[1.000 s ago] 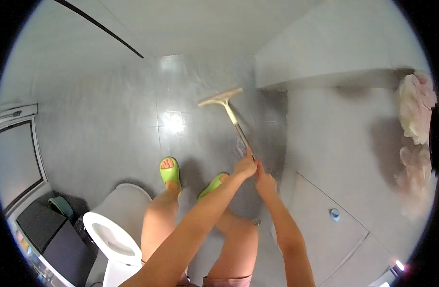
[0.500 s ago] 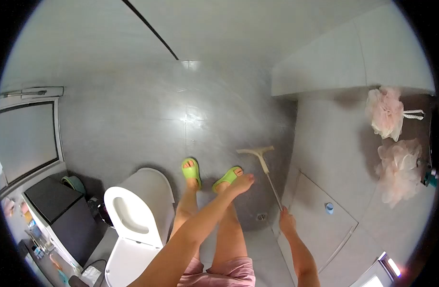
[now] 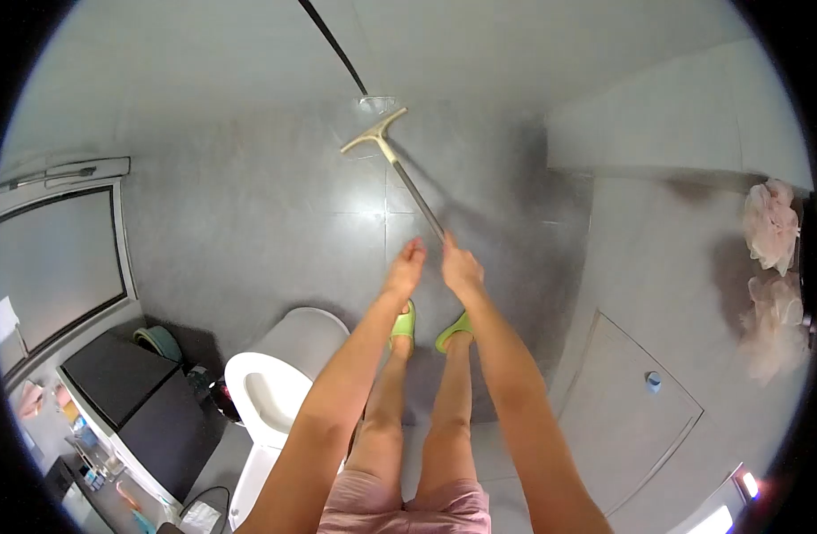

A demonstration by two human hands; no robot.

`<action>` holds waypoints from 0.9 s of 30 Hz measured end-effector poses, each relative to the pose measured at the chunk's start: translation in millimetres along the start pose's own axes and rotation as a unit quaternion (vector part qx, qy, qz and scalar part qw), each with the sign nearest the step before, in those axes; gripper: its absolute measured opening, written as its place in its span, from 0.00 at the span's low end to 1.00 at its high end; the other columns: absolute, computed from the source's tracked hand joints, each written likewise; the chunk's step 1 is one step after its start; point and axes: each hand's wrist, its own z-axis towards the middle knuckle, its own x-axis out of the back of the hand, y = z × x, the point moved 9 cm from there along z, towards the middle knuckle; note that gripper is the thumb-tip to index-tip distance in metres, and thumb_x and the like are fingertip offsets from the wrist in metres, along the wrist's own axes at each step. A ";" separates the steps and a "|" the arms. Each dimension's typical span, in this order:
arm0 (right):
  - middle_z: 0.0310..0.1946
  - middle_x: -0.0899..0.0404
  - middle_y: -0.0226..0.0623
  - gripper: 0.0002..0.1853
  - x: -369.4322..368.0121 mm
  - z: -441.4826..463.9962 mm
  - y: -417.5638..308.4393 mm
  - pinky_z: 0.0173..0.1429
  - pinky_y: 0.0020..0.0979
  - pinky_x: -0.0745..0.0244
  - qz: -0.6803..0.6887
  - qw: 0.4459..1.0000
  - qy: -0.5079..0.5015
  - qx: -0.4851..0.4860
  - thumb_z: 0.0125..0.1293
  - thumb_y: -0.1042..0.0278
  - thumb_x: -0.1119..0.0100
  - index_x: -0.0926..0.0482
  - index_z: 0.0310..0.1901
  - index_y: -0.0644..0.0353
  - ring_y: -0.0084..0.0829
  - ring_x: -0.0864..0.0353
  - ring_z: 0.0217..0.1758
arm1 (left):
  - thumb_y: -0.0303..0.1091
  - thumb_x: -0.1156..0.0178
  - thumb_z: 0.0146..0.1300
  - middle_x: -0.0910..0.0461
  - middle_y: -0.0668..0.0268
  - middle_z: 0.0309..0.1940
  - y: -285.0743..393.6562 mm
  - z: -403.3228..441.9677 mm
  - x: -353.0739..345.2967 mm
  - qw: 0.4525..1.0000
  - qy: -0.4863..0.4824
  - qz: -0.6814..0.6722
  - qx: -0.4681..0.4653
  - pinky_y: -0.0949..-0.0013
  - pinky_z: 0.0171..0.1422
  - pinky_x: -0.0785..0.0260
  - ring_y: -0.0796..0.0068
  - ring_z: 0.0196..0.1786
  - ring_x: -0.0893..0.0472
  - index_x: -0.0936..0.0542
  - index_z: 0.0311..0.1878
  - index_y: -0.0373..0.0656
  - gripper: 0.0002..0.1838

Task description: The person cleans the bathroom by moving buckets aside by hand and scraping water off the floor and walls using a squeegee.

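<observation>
The squeegee (image 3: 375, 136) stretches out ahead of the hands over the grey floor (image 3: 266, 240), its head farthest away and its handle running back to the right hand (image 3: 462, 270), whose fingers are curled around the handle's near end; the left hand (image 3: 406, 268) is just beside it, apart from the handle, fingers partly bent and the palm holding nothing visible

Passable over the floor (image 3: 248, 214) left of the squeegee (image 3: 414, 193). Narrow between left hand (image 3: 406, 264) and right hand (image 3: 462, 269). Blocked at left by the toilet (image 3: 239, 383) and black cabinet (image 3: 124, 378), at right by the wall (image 3: 657, 267), knob (image 3: 653, 383) and puffs (image 3: 771, 227).
</observation>
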 end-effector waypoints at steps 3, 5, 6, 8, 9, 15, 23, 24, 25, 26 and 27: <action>0.40 0.24 0.47 0.20 -19.1 -45.7 93.8 0.46 0.44 0.31 -0.019 0.993 -0.040 -0.105 0.67 0.55 0.66 0.43 0.61 0.38 0.47 0.24 0.43 | 0.36 0.52 0.63 0.24 0.65 0.42 -27.0 -22.3 -34.6 0.995 -0.043 -0.074 0.058 0.72 0.49 0.35 0.74 0.42 0.26 0.31 0.56 0.43 0.18; 0.41 0.24 0.46 0.20 -26.4 -100.1 165.3 0.47 0.45 0.32 -0.024 0.990 -0.047 -0.132 0.67 0.54 0.66 0.41 0.60 0.38 0.47 0.25 0.44 | 0.39 0.52 0.62 0.24 0.65 0.41 -55.9 -33.6 -62.9 0.993 -0.079 -0.055 0.063 0.73 0.48 0.34 0.75 0.41 0.26 0.31 0.55 0.43 0.19; 0.42 0.25 0.47 0.20 -24.9 -136.4 199.8 0.46 0.46 0.32 -0.013 0.980 -0.062 -0.188 0.66 0.54 0.64 0.39 0.59 0.41 0.49 0.26 0.44 | 0.39 0.52 0.62 0.24 0.65 0.41 -77.6 -37.3 -75.5 0.992 -0.085 -0.058 0.067 0.73 0.48 0.34 0.75 0.41 0.26 0.31 0.55 0.43 0.19; 0.44 0.25 0.47 0.21 -48.2 -188.4 285.3 0.50 0.44 0.34 -0.064 0.975 -0.065 -0.202 0.66 0.50 0.67 0.37 0.58 0.46 0.50 0.28 0.48 | 0.40 0.51 0.62 0.23 0.65 0.40 -106.3 -41.8 -93.3 0.992 -0.100 0.052 0.054 0.72 0.46 0.34 0.75 0.41 0.26 0.30 0.54 0.42 0.19; 0.45 0.26 0.48 0.22 -41.3 -231.6 313.8 0.51 0.44 0.35 0.002 0.962 -0.061 -0.266 0.67 0.48 0.69 0.36 0.57 0.46 0.51 0.29 0.49 | 0.40 0.51 0.62 0.23 0.65 0.40 -97.9 -49.9 -96.3 0.992 -0.102 0.050 0.051 0.72 0.46 0.34 0.75 0.41 0.26 0.30 0.54 0.42 0.19; 0.40 0.24 0.48 0.21 6.9 -326.7 343.2 0.47 0.46 0.33 -0.144 0.930 -0.090 -0.326 0.67 0.48 0.69 0.30 0.49 0.49 0.51 0.26 0.43 | 0.44 0.51 0.61 0.23 0.64 0.35 -83.9 -91.4 -101.8 0.986 -0.153 -0.005 0.067 0.71 0.40 0.34 0.74 0.37 0.26 0.30 0.53 0.42 0.21; 0.33 0.23 0.48 0.14 -14.2 -86.7 -7.1 0.41 0.47 0.30 0.015 0.998 0.018 0.049 0.64 0.56 0.61 0.29 0.39 0.56 0.48 0.23 0.38 | 0.52 0.55 0.62 0.25 0.62 0.42 -52.8 -51.2 -17.7 0.998 -0.034 -0.032 0.040 0.72 0.48 0.36 0.72 0.46 0.27 0.42 0.64 0.51 0.29; 0.35 0.23 0.48 0.14 -35.3 -51.6 -38.2 0.42 0.45 0.29 0.011 0.997 0.017 0.074 0.63 0.58 0.59 0.28 0.41 0.58 0.47 0.23 0.40 | 0.53 0.56 0.62 0.25 0.62 0.43 -56.7 -35.3 3.8 0.999 0.003 -0.041 0.014 0.72 0.50 0.37 0.72 0.49 0.28 0.43 0.64 0.53 0.29; 0.37 0.23 0.47 0.13 -38.9 -35.0 -76.7 0.44 0.43 0.29 0.027 0.995 0.013 0.094 0.62 0.61 0.58 0.27 0.41 0.60 0.46 0.23 0.42 | 0.54 0.57 0.62 0.26 0.63 0.45 -37.4 -39.5 26.2 0.991 0.038 -0.124 0.012 0.72 0.52 0.38 0.72 0.51 0.29 0.42 0.64 0.52 0.29; 0.38 0.23 0.46 0.14 -60.7 -7.4 -94.8 0.46 0.40 0.29 0.067 0.996 -0.018 0.060 0.63 0.62 0.59 0.26 0.40 0.59 0.44 0.24 0.45 | 0.55 0.58 0.63 0.26 0.63 0.46 -12.4 -46.9 47.0 0.976 0.072 -0.205 0.007 0.72 0.53 0.38 0.72 0.52 0.30 0.42 0.64 0.51 0.30; 0.39 0.23 0.45 0.14 -62.2 -4.0 -120.1 0.46 0.39 0.28 0.029 0.998 -0.005 0.063 0.63 0.62 0.60 0.25 0.40 0.58 0.43 0.24 0.45 | 0.55 0.58 0.63 0.26 0.63 0.46 -7.2 -43.7 62.8 0.978 0.070 -0.197 0.007 0.72 0.53 0.38 0.72 0.52 0.30 0.42 0.64 0.51 0.30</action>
